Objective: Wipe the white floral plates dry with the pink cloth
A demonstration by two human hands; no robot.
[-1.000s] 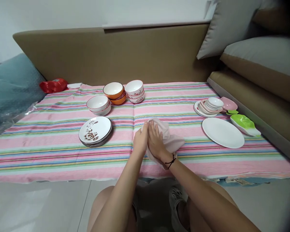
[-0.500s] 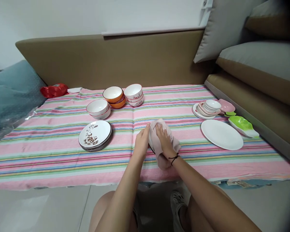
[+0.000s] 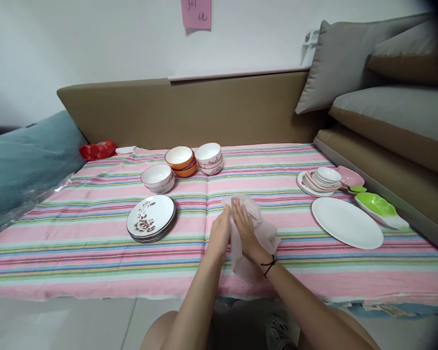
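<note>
Both my hands meet over a pale pink cloth [image 3: 267, 234] on the striped pink sheet [image 3: 76, 243]. My right hand [image 3: 245, 229] lies on top of the cloth and presses it down, a black band at the wrist. My left hand [image 3: 219, 234] grips the cloth's left side, fingers together. Whatever the cloth is wrapped round is hidden. A stack of flower-patterned plates [image 3: 151, 224] lies to the left of my hands.
Behind are white bowls [image 3: 156, 176], orange bowls [image 3: 180, 159] and more white bowls [image 3: 209, 156]. At the right lie a large white plate [image 3: 346, 228], stacked small dishes [image 3: 319, 179], a pink dish [image 3: 350, 176] and a green leaf dish [image 3: 379, 208]. A red bag [image 3: 98, 149] sits far left.
My right hand has slid back and forth over the cloth while the left stays at its side. The camera has tilted up, so more wall shows.
</note>
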